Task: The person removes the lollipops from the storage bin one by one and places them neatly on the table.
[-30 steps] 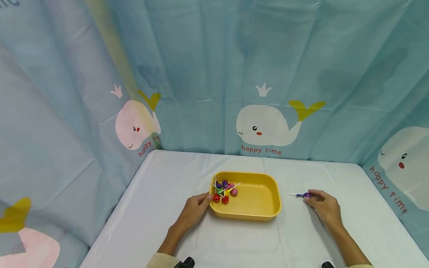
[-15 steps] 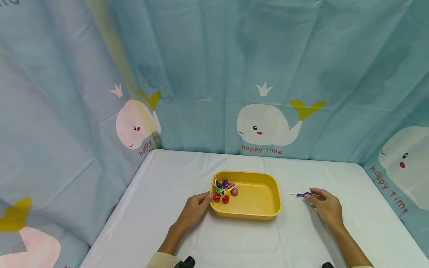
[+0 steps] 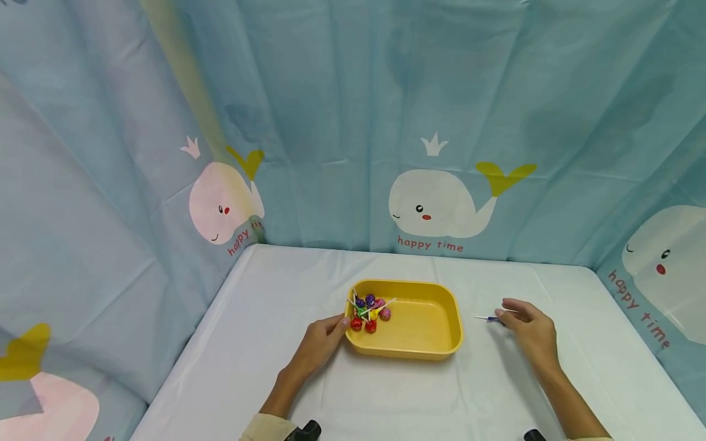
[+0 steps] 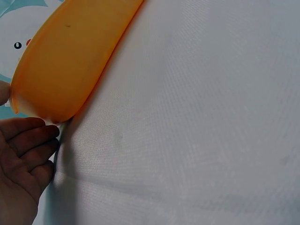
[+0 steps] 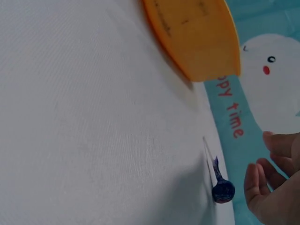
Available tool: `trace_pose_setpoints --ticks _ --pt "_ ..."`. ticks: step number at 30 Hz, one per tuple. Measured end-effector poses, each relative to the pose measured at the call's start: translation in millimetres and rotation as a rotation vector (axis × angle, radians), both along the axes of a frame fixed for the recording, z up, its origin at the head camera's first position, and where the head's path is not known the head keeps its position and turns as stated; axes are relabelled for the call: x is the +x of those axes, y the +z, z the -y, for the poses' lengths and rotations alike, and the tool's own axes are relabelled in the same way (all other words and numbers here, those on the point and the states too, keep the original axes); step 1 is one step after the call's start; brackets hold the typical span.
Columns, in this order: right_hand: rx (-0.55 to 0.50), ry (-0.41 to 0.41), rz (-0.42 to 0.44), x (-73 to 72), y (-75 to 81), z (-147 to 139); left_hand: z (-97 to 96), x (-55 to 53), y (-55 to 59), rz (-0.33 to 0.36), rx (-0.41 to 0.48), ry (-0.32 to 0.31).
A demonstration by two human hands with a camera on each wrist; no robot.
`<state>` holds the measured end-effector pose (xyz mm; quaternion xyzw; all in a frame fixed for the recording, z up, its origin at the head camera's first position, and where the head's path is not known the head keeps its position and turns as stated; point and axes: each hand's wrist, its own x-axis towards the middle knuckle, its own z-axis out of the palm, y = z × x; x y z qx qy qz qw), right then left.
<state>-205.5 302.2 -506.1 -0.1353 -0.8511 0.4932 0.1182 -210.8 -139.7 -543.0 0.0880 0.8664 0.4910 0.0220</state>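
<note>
A yellow plastic tray (image 3: 408,353) sits mid-table in the head view. Several wrapped lollipops (image 3: 371,326), red, purple, green, yellow and pink, are heaped in its left end. My left hand (image 3: 320,344) holds the tray's left end, thumb at the rim; in the left wrist view the other fingers (image 4: 40,140) lie against the outer wall. A single purple-blue lollipop (image 5: 223,191) lies on the table right of the tray, stick pointing left. My right hand (image 3: 532,334) hovers just above it, partly hiding its ball in the head view, with fingers loosely bent and holding nothing.
The table wears a white cloth (image 3: 298,288). A blue whale-print curtain (image 3: 331,122) rises behind it and along both sides. Dark wrist gear (image 3: 306,430) shows at the left sleeve.
My right hand has let go of the purple-blue lollipop and lifted slightly, its fingers now clear of the candy. The left hand and the tray have stayed in place.
</note>
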Motion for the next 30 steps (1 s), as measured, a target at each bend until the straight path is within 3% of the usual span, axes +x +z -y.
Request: trace_pose_setpoints --ticks 12,30 --pt "-0.085 0.056 -0.029 3.2 14.4 30 1.3 1.3 -0.3 0.001 0.000 0.003" --pt "-0.175 0.118 -0.020 5.4 18.4 62 0.9 0.4 1.1 -0.001 0.004 0.009"
